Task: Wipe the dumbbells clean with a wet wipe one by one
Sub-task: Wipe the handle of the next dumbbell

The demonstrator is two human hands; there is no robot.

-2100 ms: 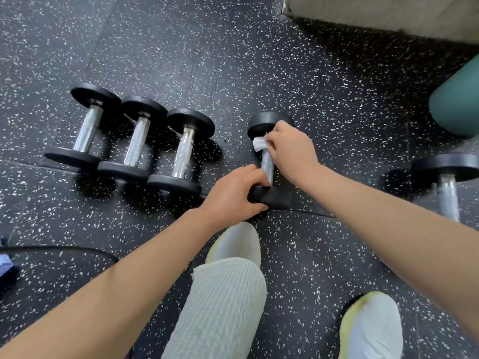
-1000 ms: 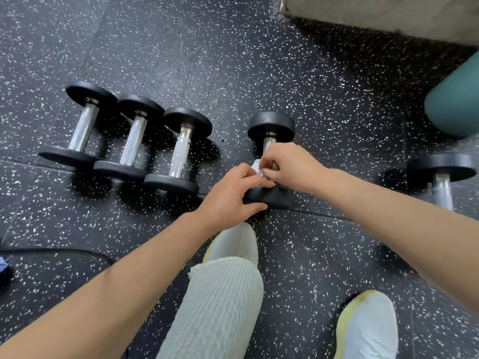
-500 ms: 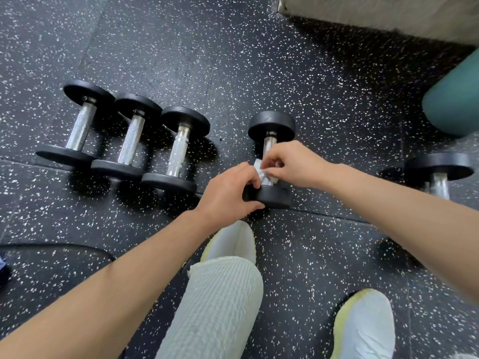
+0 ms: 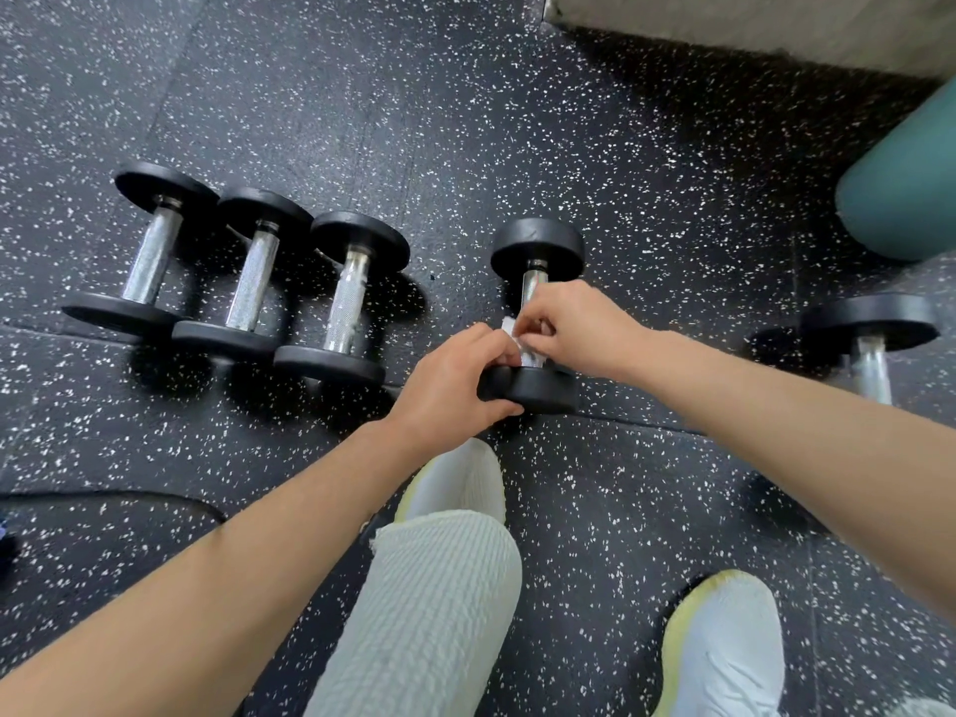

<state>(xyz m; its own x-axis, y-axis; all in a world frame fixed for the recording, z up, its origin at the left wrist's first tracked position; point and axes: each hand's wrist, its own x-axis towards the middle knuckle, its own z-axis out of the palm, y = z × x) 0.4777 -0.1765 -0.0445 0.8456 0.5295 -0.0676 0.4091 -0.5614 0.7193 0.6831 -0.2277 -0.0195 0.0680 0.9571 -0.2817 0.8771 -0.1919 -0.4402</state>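
A black rubber floor [image 4: 517,121] flecked with white carries a row of three dumbbells [image 4: 253,282] lying side by side at the left, a lone dumbbell [image 4: 869,328] at the right edge, a teal roll [image 4: 905,188] and a pale block [image 4: 750,23] at the top right. Between them lies the dumbbell being wiped [image 4: 538,245]. The left hand [image 4: 455,380] curls its fingers round the near black head, while the right hand [image 4: 574,323] reaches over the steel handle, fingers bent and pinching the white wet wipe [image 4: 522,349] against it.

Dumbbell [image 4: 537,245], centre: matt black heads, bright metal handle. Floor [image 4: 517,121]: matt black, white-speckled, grainy. Trouser leg [image 4: 429,613], lower centre: ribbed pale cloth. Shoe [image 4: 724,649], lower right: fabric.
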